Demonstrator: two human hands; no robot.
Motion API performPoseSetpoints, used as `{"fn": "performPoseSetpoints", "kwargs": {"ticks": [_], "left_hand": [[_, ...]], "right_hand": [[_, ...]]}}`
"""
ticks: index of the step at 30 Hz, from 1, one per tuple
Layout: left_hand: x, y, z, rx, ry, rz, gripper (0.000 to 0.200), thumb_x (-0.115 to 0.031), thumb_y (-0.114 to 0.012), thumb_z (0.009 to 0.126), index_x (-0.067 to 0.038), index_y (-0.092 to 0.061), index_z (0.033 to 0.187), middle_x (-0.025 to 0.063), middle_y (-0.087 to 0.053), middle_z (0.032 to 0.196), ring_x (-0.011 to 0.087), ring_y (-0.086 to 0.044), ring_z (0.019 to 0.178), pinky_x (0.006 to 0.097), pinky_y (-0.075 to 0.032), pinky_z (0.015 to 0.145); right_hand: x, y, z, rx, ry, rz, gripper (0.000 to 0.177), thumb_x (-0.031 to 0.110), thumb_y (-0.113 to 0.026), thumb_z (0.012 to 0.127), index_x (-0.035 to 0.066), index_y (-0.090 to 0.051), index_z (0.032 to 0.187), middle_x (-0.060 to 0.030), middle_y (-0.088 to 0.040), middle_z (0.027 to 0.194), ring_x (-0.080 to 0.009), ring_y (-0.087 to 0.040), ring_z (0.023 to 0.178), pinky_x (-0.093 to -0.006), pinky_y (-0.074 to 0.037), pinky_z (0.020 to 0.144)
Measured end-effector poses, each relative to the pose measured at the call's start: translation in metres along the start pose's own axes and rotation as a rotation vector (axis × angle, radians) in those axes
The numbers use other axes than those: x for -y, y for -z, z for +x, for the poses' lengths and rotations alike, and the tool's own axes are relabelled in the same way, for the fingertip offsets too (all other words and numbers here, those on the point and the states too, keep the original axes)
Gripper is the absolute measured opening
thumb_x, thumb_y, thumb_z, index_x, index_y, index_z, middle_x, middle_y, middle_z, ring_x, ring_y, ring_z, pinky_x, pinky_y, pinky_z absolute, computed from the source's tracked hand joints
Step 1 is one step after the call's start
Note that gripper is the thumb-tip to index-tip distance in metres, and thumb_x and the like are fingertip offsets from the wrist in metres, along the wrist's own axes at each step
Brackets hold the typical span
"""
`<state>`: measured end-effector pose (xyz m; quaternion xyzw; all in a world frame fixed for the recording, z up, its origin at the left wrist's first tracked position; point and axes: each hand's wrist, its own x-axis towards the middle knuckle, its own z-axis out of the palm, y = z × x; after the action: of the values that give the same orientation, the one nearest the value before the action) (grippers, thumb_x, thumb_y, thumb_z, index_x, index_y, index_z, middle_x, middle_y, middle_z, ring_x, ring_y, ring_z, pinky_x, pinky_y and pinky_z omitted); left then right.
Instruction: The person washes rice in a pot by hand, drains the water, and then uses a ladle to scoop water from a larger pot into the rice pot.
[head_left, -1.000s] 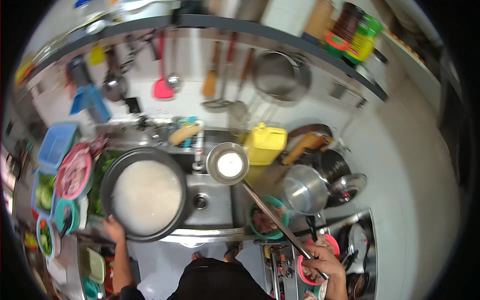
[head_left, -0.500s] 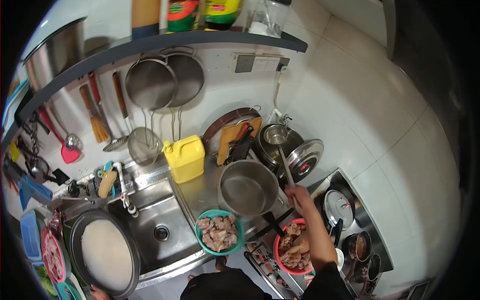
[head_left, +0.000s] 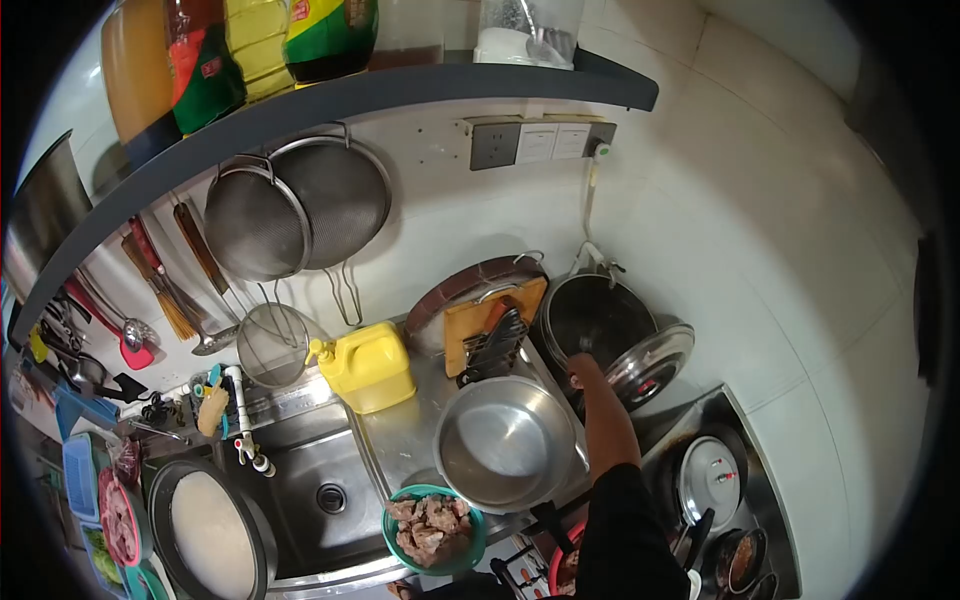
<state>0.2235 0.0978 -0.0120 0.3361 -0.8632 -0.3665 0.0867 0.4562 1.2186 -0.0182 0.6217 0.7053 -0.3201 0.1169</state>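
Observation:
My right hand (head_left: 579, 371) is closed at the near rim of a deep dark pot (head_left: 602, 310) in the back corner. It grips the ladle seen a moment earlier; the ladle's bowl is down inside the pot and barely shows. Against the pot leans a shiny metal lid (head_left: 655, 365), close to my forearm. An open aluminium pressure-cooker pot (head_left: 505, 440) with a black handle stands left of my arm. In front of it is a green basin (head_left: 478, 545) of raw meat pieces (head_left: 430, 527). My left hand is out of view.
A yellow jug (head_left: 365, 370) stands beside the steel sink (head_left: 310, 530). Knives in a rack (head_left: 495, 340) and a cutting board (head_left: 465, 330) lean on the wall. A large pot of whitish liquid (head_left: 212, 535) sits left; a lidded cooker (head_left: 710, 482) stands right.
My right hand has moved forward and lowered the ladle into the dark pot. The view has shifted, and the hand at the lower left is gone from it.

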Motion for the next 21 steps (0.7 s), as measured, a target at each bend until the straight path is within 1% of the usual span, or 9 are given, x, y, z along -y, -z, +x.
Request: {"fn": "performPoseSetpoints", "kwargs": {"ticks": [3, 5, 8, 9, 11, 14, 17, 21], "left_hand": [[-0.021, 0.003, 0.006, -0.005, -0.005, 0.085, 0.073, -0.041, -0.059, 0.097, 0.009, -0.031, 0.143, 0.0312, -0.057, 0.129, 0.0410, -0.062, 0.109, 0.0541, -0.052, 0.089], [-0.025, 0.005, 0.009, -0.007, -0.008, 0.120, 0.074, -0.042, -0.059, 0.097, 0.010, -0.032, 0.141, 0.0317, -0.057, 0.128, 0.0417, -0.062, 0.110, 0.0538, -0.051, 0.090], [-0.033, 0.005, 0.018, -0.001, -0.023, 0.154, 0.074, -0.043, -0.060, 0.097, 0.012, -0.034, 0.139, 0.0325, -0.057, 0.127, 0.0427, -0.061, 0.110, 0.0533, -0.050, 0.091], [-0.036, 0.004, 0.023, -0.001, -0.031, 0.161, 0.074, -0.044, -0.060, 0.096, 0.012, -0.035, 0.139, 0.0328, -0.057, 0.127, 0.0430, -0.061, 0.110, 0.0531, -0.050, 0.091], [-0.036, 0.002, 0.032, 0.006, -0.039, 0.167, 0.074, -0.044, -0.060, 0.096, 0.013, -0.036, 0.137, 0.0333, -0.057, 0.126, 0.0437, -0.060, 0.111, 0.0527, -0.050, 0.092], [-0.034, 0.000, 0.047, 0.016, -0.053, 0.171, 0.075, -0.045, -0.060, 0.096, 0.014, -0.038, 0.135, 0.0341, -0.057, 0.125, 0.0447, -0.060, 0.111, 0.0522, -0.049, 0.093], [-0.026, -0.003, 0.069, 0.027, -0.073, 0.170, 0.076, -0.047, -0.061, 0.095, 0.016, -0.041, 0.133, 0.0350, -0.058, 0.125, 0.0457, -0.059, 0.112, 0.0517, -0.048, 0.094], [-0.005, -0.006, 0.102, 0.046, -0.107, 0.157, 0.077, -0.048, -0.061, 0.095, 0.018, -0.043, 0.131, 0.0360, -0.058, 0.123, 0.0470, -0.058, 0.112, 0.0510, -0.047, 0.095]], "right_hand": [[-0.012, 0.002, 0.012, 0.210, -0.114, 0.972, 0.003, 0.009, -0.063, 0.088, 0.007, -0.065, 0.087, -0.0028, -0.062, 0.069, -0.0167, -0.063, 0.060, -0.0293, -0.050, 0.051], [-0.025, -0.002, 0.007, 0.352, -0.202, 1.617, 0.009, 0.007, -0.061, 0.090, 0.009, -0.060, 0.082, 0.0027, -0.056, 0.059, -0.0109, -0.059, 0.051, -0.0262, -0.047, 0.044], [-0.047, -0.034, 0.018, 0.511, 0.074, 1.864, 0.017, 0.008, -0.059, 0.093, 0.013, -0.051, 0.079, 0.0058, -0.046, 0.056, -0.0065, -0.049, 0.045, -0.0207, -0.040, 0.039], [-0.044, -0.033, -0.006, 0.478, 0.033, 1.886, 0.018, 0.008, -0.059, 0.093, 0.013, -0.051, 0.078, 0.0056, -0.046, 0.057, -0.0067, -0.048, 0.045, -0.0209, -0.039, 0.039], [-0.033, -0.020, -0.083, 0.413, -0.041, 1.924, 0.019, 0.008, -0.060, 0.093, 0.012, -0.050, 0.077, 0.0053, -0.046, 0.059, -0.0071, -0.046, 0.046, -0.0212, -0.037, 0.039], [-0.047, -0.019, -0.137, 0.364, 0.104, 1.783, 0.021, 0.008, -0.058, 0.094, 0.012, -0.049, 0.076, 0.0056, -0.044, 0.059, -0.0066, -0.043, 0.047, -0.0208, -0.036, 0.041], [-0.061, -0.008, -0.196, 0.350, 0.069, 1.689, 0.021, 0.010, -0.059, 0.094, 0.013, -0.048, 0.076, 0.0055, -0.043, 0.060, -0.0064, -0.041, 0.048, -0.0213, -0.035, 0.042], [-0.076, 0.007, -0.280, 0.320, 0.183, 1.570, 0.022, 0.012, -0.060, 0.094, 0.014, -0.048, 0.075, 0.0053, -0.043, 0.061, -0.0058, -0.041, 0.048, -0.0227, -0.034, 0.043]]}}
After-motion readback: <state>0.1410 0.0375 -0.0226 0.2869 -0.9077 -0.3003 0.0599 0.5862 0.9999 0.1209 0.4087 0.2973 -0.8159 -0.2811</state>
